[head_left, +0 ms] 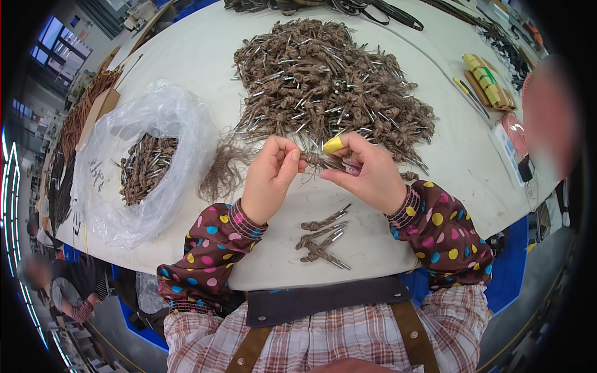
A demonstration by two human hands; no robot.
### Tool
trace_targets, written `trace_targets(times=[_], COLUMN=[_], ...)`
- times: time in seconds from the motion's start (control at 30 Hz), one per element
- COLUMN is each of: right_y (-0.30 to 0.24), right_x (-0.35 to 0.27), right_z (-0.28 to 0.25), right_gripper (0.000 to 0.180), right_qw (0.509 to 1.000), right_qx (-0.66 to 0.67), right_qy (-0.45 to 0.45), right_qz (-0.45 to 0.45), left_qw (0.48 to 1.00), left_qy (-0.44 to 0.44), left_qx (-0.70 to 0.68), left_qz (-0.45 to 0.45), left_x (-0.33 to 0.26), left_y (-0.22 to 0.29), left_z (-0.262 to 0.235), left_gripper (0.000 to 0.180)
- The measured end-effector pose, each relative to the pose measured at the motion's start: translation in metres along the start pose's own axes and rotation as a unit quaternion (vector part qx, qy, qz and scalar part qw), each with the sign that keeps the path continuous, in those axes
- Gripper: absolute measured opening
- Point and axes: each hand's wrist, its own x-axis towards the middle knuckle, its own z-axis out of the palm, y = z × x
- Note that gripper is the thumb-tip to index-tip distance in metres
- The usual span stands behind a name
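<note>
A knotted brown cord (313, 160) is between my two hands above the near middle of the table. My left hand (267, 177) pinches its left end between thumb and fingers. My right hand (371, 174), with a yellow wrap on one finger, closes around small thread snips (352, 167) by the cord's right end; most of the tool is hidden in the palm. Several finished-looking knotted cords (321, 239) with metal tips lie just below my hands. Behind them rises a big pile of similar cords (317, 81).
To the left, a clear plastic bag (199, 124) holds more knotted cords. Loose brown thread fluff (225, 169) lies beside it. A yellow-wrapped bundle (488, 81), pens (471, 91) and a white device (507, 152) sit at the right. Black straps (385, 12) lie along the far edge.
</note>
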Motion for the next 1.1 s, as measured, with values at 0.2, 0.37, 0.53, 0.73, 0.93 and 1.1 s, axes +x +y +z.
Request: trace_targets(times=[0.2,0.37,0.53,0.73,0.93,1.1], right_y=[0.009,0.008,0.002,0.008,0.011,0.007], right_x=[0.004,0.005,0.005,0.005,0.003,0.001], right_z=[-0.001,-0.006,-0.008,-0.006,0.0,0.01], right_gripper=[0.025,0.022,0.02,0.022,0.016,0.016], right_qw=[0.966,0.94,0.892,0.894,0.932,0.966], right_qx=[0.219,0.247,0.343,0.333,0.3,0.247], right_qy=[-0.043,-0.081,-0.122,-0.148,-0.048,0.049], right_qz=[0.13,0.223,0.268,0.261,0.196,0.06], left_qw=[0.995,0.848,0.787,0.845,0.94,0.981], left_qy=[-0.004,0.013,0.004,-0.016,-0.093,-0.149], left_qx=[-0.094,0.423,0.471,0.399,0.26,0.074], left_qz=[0.015,0.32,0.399,0.356,0.2,0.099], left_x=[0.006,0.013,0.018,0.018,0.012,0.011], left_y=[0.0,0.018,0.012,0.007,0.008,0.004], left_z=[-0.005,-0.005,-0.012,-0.009,-0.008,-0.013], left_gripper=[0.015,0.035,0.027,0.013,0.006,0.019])
